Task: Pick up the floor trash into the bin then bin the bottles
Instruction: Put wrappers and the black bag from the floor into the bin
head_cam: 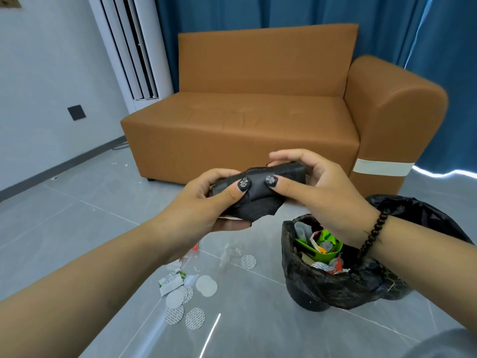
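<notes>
Both thumbs press a crumpled black wrapper, left hand and right hand gripping its ends, long axis left-right. Bin sits below-right, nearer right hand; round seals on floor.

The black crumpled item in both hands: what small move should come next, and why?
Probably carry the black crumpled item right and down over the bin and let go: both the left hand and right hand hold it above the floor, beside the open bin.
</notes>
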